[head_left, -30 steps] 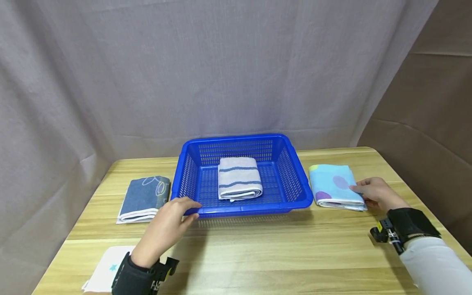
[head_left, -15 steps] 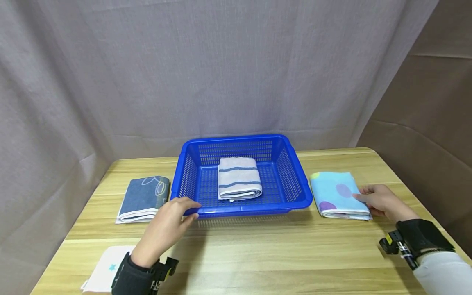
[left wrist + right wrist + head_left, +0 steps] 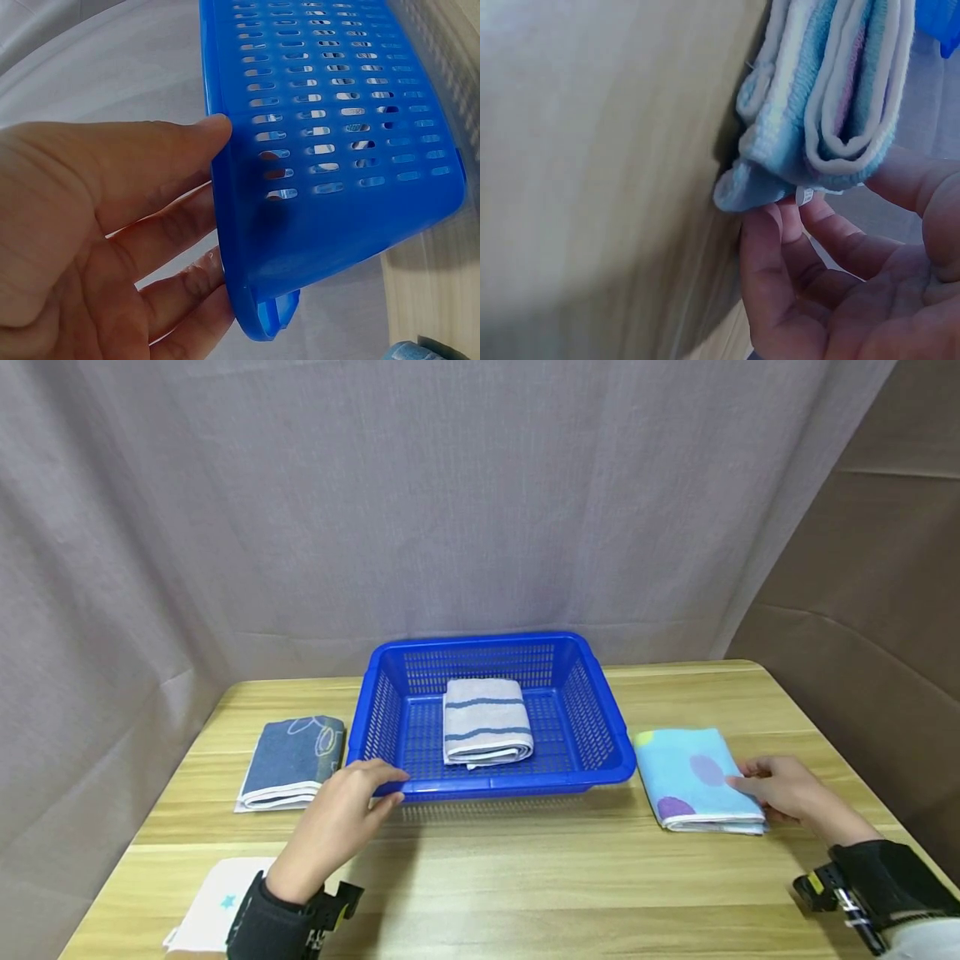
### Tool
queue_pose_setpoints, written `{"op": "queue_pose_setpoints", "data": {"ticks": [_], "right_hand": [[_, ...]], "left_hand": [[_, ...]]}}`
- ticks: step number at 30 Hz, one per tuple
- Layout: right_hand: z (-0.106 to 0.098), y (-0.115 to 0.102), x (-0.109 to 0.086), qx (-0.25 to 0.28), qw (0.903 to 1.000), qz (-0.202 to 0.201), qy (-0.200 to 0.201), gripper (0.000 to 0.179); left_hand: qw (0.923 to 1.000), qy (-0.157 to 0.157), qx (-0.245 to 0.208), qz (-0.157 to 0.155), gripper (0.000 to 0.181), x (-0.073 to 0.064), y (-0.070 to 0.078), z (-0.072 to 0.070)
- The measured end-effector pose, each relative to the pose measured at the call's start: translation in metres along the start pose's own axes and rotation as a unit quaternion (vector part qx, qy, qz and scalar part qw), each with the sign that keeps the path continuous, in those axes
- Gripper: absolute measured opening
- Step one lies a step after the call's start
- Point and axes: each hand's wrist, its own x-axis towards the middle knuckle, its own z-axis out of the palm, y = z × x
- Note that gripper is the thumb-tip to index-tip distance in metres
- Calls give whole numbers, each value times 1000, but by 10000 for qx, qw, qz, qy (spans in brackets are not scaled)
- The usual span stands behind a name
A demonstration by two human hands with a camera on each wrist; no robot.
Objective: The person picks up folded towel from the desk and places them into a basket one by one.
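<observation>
My left hand (image 3: 341,818) grips the near left corner of a blue plastic basket (image 3: 487,787), thumb on the outer wall and fingers over the rim. Inside the basket lies a folded white towel with blue-grey stripes (image 3: 486,714). On the right, my right hand (image 3: 791,793) pinches the right edge of a folded light blue towel with purple dots (image 3: 693,777). In the right wrist view the layered end of this light blue towel (image 3: 832,97) shows between thumb and fingers, close to the tabletop.
A folded dark blue-grey towel (image 3: 292,764) lies left of the basket. Nearer, a white towel with a small star (image 3: 225,902) is partly hidden by my left wrist. All stand on a wooden table (image 3: 525,877) with a grey curtain (image 3: 480,510) behind.
My right hand has drawn the light blue towel nearer to me and slightly to the right. The left hand and the basket have stayed in place.
</observation>
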Motion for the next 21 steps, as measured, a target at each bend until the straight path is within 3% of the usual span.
{"op": "queue_pose_setpoints", "data": {"ticks": [12,21], "right_hand": [[6,1,-22,-179,9994,-134,-266,58],[12,-1,-39,224,9975,115,-656,53]], "left_hand": [[10000,4,-22,7,19,0,0,-1],[10000,-32,-34,-49,19,0,0,-1]]}}
